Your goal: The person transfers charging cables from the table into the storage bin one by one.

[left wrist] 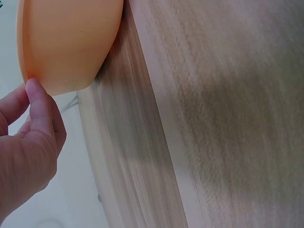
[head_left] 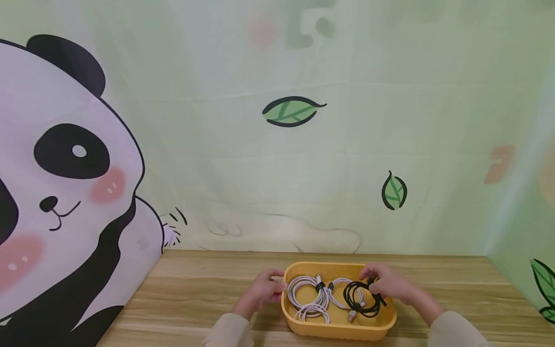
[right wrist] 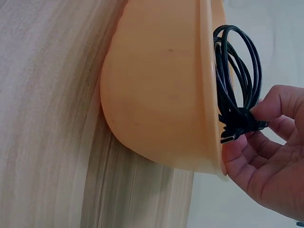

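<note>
A yellow plastic basket stands on the table with coiled cables inside. My left hand is at its left end; in the left wrist view, thumb and fingers pinch the rim. With thumb and fingers my right hand pinches a bundled black cable at its black tie, by the basket's right end. The black coil hangs at the rim in the right wrist view, a metal plug end sticking out below. Left in the basket lies a large white cable coil; a smaller white cable coil lies partly behind the black one.
The wood-grain table extends to both sides of the basket. Behind it hangs a pale green cloth printed with a panda and leaves. A metal USB plug shows below the black coil.
</note>
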Action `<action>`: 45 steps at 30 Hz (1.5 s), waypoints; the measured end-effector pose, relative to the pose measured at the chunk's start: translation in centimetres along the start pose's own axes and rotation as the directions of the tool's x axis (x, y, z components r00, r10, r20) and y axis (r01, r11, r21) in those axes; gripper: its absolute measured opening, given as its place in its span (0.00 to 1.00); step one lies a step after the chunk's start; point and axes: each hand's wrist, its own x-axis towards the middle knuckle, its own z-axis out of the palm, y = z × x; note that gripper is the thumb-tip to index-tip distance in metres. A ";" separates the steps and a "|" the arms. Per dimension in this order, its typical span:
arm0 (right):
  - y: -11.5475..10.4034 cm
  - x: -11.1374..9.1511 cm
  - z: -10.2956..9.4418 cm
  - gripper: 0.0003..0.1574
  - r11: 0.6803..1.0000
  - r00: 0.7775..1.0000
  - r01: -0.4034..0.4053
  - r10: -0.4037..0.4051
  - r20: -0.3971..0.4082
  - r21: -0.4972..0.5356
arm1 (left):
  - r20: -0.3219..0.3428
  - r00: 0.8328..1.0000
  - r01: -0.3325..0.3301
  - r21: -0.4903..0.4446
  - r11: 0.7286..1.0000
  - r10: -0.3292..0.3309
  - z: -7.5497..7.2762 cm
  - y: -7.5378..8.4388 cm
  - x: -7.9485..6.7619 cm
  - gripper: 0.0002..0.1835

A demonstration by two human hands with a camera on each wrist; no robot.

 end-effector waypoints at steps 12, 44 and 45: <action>-0.1 0.5 0.8 0.22 0.997 0.998 0.051 -0.048 0.039 -0.061 | 0.004 1.000 -0.003 -0.001 1.000 0.003 0.0 0.1 -0.2 0.19; -0.3 0.5 2.2 0.21 0.935 0.980 0.164 -0.117 0.164 -0.313 | 0.023 1.000 -0.020 -0.013 1.000 0.020 -0.1 0.0 -0.1 0.19; -0.3 0.5 2.3 0.21 0.932 0.978 0.173 -0.124 0.168 -0.319 | 0.022 1.000 -0.019 -0.012 1.000 0.019 -0.1 0.0 -0.1 0.19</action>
